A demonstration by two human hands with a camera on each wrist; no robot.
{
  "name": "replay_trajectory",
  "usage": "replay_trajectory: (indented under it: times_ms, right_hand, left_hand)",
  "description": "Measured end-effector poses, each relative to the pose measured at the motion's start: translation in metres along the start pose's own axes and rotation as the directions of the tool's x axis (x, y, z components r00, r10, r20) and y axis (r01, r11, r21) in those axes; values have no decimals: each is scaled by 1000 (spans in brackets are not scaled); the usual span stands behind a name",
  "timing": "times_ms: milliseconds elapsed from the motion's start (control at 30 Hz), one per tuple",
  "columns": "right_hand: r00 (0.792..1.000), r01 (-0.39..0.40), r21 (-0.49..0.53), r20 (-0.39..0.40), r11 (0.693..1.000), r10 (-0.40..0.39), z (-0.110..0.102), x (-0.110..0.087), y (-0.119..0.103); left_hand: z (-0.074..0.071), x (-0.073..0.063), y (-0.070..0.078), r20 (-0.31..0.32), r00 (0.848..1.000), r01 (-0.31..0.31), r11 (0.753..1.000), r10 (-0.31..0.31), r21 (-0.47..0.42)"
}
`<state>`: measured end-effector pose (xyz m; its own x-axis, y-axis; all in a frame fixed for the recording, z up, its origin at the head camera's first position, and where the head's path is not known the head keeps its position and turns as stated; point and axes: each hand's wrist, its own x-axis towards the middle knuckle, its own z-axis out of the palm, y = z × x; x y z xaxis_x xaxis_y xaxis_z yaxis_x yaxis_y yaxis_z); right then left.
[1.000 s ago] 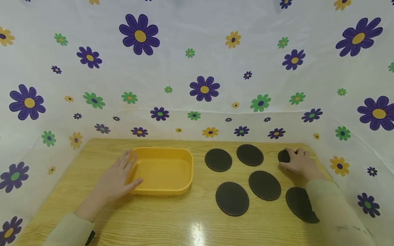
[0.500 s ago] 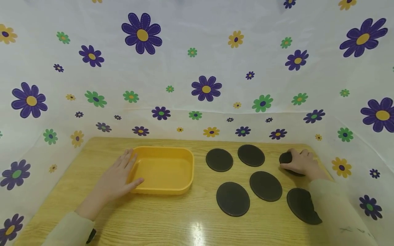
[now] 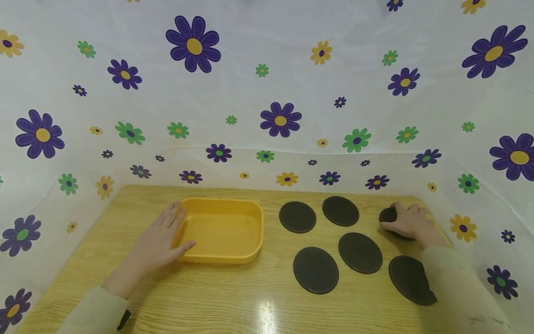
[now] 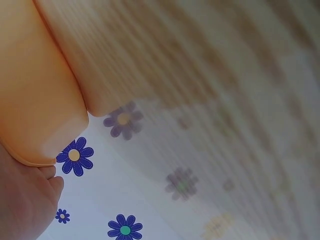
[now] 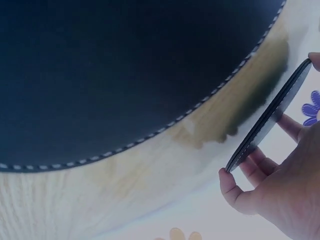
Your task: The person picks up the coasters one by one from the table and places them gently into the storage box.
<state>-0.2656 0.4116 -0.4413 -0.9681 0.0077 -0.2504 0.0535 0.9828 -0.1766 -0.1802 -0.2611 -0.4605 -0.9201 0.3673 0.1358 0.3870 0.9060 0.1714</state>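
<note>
My right hand [image 3: 409, 223] grips a round black coaster [image 3: 387, 215] at the far right of the table. In the right wrist view, the fingers and thumb of that hand [image 5: 285, 185] hold the coaster [image 5: 270, 115] by its edge, tilted, with a dark shadow beside it. A second coaster [image 5: 120, 75] with pale edge stitching fills the upper left of that view. My left hand [image 3: 155, 239] rests at the left side of a yellow tray [image 3: 260, 232], fingers straight along the rim and thumb over the front corner. The left wrist view shows the tray's outer wall [image 4: 40, 85] above that hand.
Several more black coasters lie flat between the tray and my right arm, among them one at the back [image 3: 340, 211] and one in front [image 3: 315, 270]. Another coaster [image 3: 409, 280] is partly covered by my right sleeve. A flowered cloth [image 3: 233, 83] encloses the wooden table [image 3: 200, 297].
More dark surface shows below my right hand than a second ago, and the hand sits slightly lower and further right. My left hand stays at the tray.
</note>
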Motion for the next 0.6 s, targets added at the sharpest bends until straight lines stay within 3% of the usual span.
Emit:
replay_trajectory:
  times_ms: [200, 600]
  right_hand:
    - [996, 68, -68, -59, 995, -72, -3, -2, -15]
    - [971, 164, -188, -142, 968, -192, -15, -7, -73]
  left_hand:
    - [1, 0, -1, 4, 1000, 0, 1000, 0, 2]
    - [-1, 0, 0, 24, 1000, 4, 1000, -4, 15]
